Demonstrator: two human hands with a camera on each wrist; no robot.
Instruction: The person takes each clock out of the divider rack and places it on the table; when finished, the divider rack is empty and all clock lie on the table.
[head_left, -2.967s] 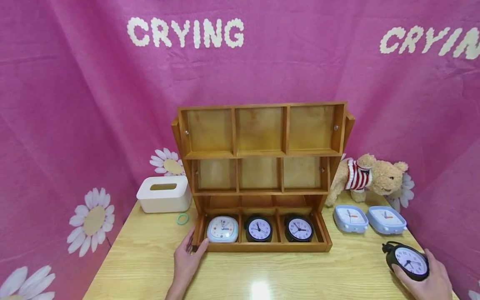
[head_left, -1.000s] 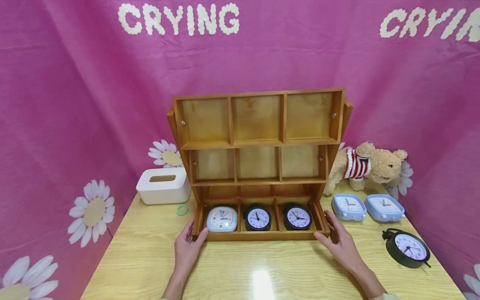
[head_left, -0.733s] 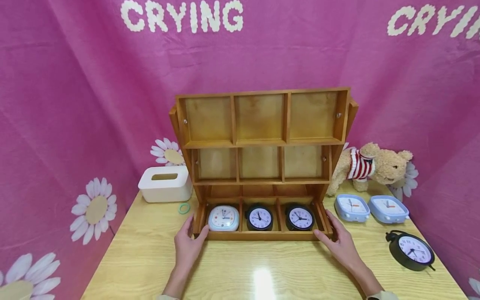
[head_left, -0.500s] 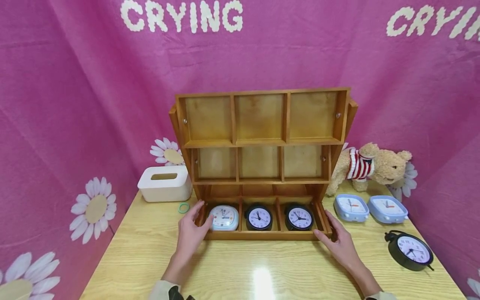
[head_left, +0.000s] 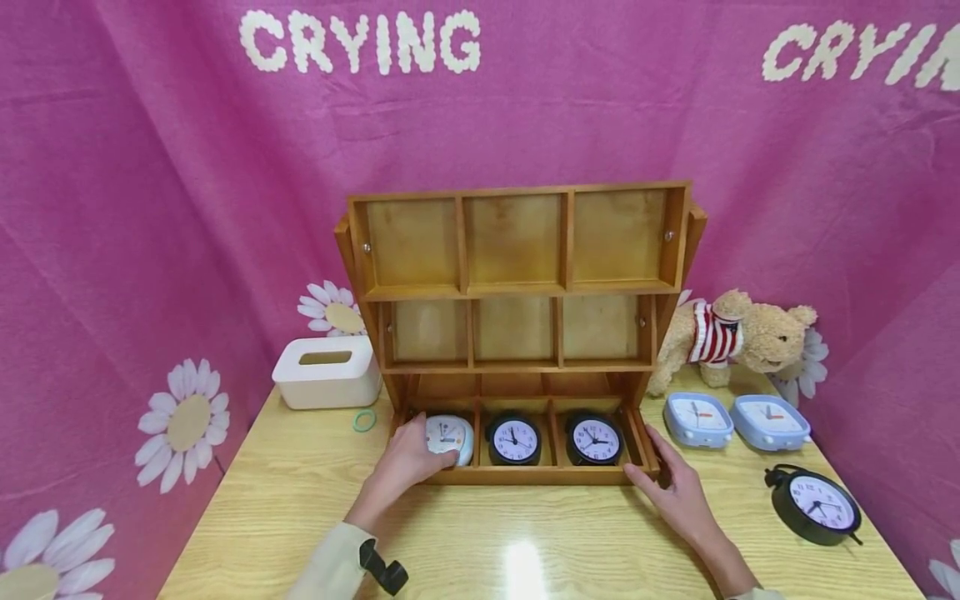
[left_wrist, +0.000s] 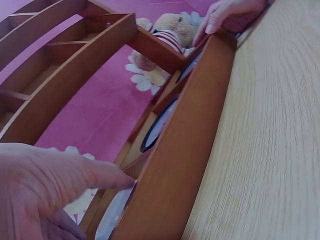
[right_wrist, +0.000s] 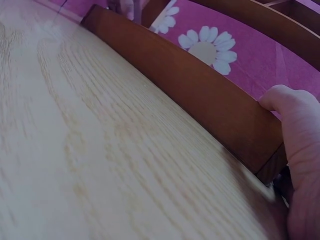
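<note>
1. A pale blue, rounded-square clock with a white face (head_left: 450,435) is seated in the leftmost compartment of the lowest tray of a three-tier brown wooden shelf (head_left: 540,476)
2. The clock is gripped by the left hand (head_left: 409,458), its thumb laid at the front edge and its fingers set along the far left side, so that part of the case is covered
3. The right hand (head_left: 678,493) is placed well apart from that clock, at the opposite end of the tray; the right front corner is held there between thumb and fingers, the thumb being rested on the front rim
4. Between the two hands, a black round clock (head_left: 514,441) is set in the middle compartment and a second black round clock (head_left: 595,440) in the right one
5. On the pale wood-grained counter (head_left: 285,492), to the right of the right hand, a black round clock with a handle (head_left: 821,506) is laid, with two light blue squarish clocks (head_left: 697,419) behind it
6. A beige plush bear in a striped shirt (head_left: 720,337) is seen behind those
7. To the left of the shelf, a white slotted box (head_left: 327,385) and a thin green ring (head_left: 364,430) are found
</note>
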